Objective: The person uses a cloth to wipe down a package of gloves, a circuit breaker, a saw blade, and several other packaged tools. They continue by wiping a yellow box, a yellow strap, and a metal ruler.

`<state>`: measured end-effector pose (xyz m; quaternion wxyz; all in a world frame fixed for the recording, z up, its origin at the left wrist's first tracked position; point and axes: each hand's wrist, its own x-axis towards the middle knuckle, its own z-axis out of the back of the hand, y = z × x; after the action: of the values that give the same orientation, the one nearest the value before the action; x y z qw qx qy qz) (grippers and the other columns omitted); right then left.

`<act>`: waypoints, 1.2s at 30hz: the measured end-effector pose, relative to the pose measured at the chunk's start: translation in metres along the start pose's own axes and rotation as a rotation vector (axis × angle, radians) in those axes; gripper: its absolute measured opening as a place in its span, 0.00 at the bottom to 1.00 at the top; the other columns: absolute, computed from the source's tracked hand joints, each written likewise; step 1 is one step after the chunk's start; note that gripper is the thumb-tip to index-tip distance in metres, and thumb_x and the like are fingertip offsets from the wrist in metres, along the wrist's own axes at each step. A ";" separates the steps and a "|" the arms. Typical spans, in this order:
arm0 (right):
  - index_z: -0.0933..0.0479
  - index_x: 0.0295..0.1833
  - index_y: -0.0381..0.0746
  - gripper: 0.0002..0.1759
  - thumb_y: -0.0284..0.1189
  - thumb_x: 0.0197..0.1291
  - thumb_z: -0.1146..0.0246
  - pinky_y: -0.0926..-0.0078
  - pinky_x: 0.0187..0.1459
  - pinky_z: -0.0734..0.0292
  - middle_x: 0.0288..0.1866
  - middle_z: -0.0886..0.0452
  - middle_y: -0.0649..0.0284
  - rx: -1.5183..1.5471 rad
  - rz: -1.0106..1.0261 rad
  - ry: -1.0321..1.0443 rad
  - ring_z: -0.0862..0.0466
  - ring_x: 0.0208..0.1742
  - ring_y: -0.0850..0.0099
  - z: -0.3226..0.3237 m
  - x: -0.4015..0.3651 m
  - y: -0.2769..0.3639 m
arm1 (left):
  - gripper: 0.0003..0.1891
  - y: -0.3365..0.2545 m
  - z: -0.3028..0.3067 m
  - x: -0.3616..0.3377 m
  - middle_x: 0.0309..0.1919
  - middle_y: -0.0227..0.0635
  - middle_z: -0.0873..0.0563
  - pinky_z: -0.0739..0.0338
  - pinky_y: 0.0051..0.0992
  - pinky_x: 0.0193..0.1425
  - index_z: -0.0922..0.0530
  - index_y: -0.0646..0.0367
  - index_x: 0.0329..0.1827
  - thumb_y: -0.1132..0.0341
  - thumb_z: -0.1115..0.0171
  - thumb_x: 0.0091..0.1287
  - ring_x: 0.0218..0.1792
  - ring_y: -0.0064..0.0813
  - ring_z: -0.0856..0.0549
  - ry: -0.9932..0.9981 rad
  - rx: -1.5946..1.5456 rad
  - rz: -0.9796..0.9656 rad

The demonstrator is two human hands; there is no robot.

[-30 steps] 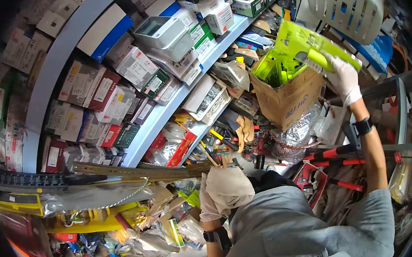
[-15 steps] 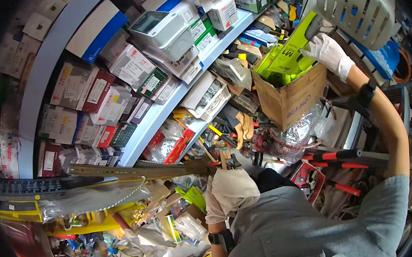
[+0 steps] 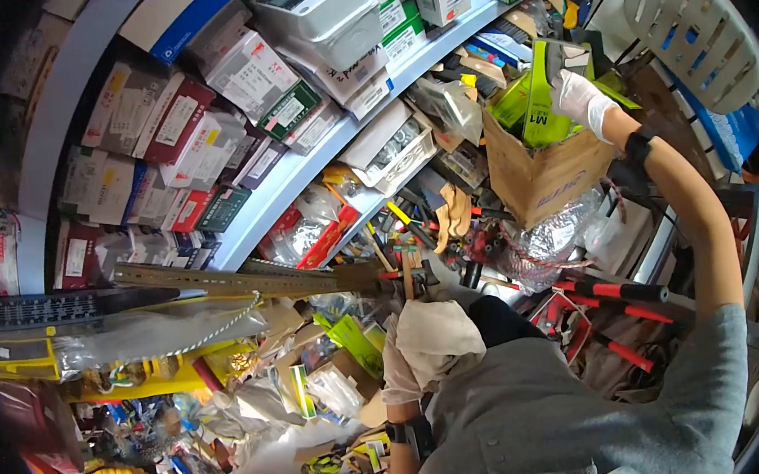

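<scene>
My right hand (image 3: 580, 102), in a thin white glove, is closed on the edge of a lime-green package (image 3: 539, 113) marked M1. The package stands tilted at the top of an open cardboard box (image 3: 541, 178), its lower part inside. More lime-green packages (image 3: 509, 105) show in the box beside it. My left hand (image 3: 399, 381), gloved too, is low in front of my chest. It is closed on a folded off-white cloth (image 3: 443, 344), which covers most of its fingers.
Shelves (image 3: 302, 180) packed with small boxes run along the left. A grey slatted plastic chair back (image 3: 695, 24) rises at the upper right. Bubble-wrapped goods (image 3: 555, 235) and red-and-black handles (image 3: 614, 291) lie below the cardboard box. Piled small goods (image 3: 183, 471) fill the lower left.
The M1 package has swung more upright and lower in the box, with my right hand still on it. The whole view has shifted slightly. My left hand keeps the cloth.
</scene>
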<state>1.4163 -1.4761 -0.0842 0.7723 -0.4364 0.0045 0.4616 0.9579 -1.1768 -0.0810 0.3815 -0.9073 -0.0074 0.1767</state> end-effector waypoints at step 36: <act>0.26 0.66 0.49 0.31 0.39 0.53 0.33 0.57 0.69 0.38 0.57 0.20 0.58 1.005 0.075 -0.505 0.24 0.62 0.59 0.089 -0.032 0.159 | 0.30 0.102 0.054 -0.065 0.76 0.38 0.41 0.46 0.28 0.79 0.50 0.62 0.78 0.69 0.51 0.75 0.76 0.30 0.40 -0.223 0.049 0.088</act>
<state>1.2484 -1.4081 -0.1225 0.8453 0.1094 0.0543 0.5202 0.8671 -1.2210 -0.1666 0.3922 -0.8719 -0.0058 0.2931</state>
